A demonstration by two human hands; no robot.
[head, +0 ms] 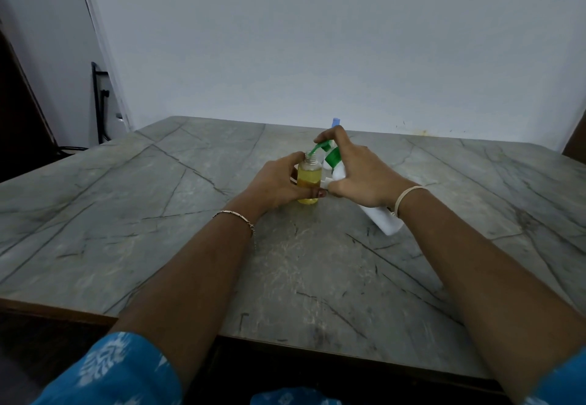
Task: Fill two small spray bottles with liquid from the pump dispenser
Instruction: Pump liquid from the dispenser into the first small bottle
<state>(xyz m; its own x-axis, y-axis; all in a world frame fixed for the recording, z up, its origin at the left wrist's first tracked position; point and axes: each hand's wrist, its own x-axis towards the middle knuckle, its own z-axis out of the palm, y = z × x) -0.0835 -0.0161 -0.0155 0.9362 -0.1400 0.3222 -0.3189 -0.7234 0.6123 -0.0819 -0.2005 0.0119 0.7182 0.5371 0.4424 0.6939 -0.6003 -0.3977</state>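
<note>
I note left hand (279,182) gripping the uncapped small spray bottle (308,179) upright near the table's (158,214) far edge, right hand (358,176) clamped on the tilted pump dispenser (382,218), so its green spout (312,150) feeds the neck.

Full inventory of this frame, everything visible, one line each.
small spray bottle: 1, clear with yellow liquid, uncapped, upright mid-table
pump dispenser: 1, white with green pump, tilted, spout at the small bottle's mouth
blue-capped bottle: 1, mostly hidden behind the right hand
table: 1, grey veined top
black frame: 1, by the wall, far left
bracelet: 1, metal, left wrist
band: 1, pale, right wrist
left hand: grips the small spray bottle
right hand: grips the pump dispenser, finger on the pump head
</note>
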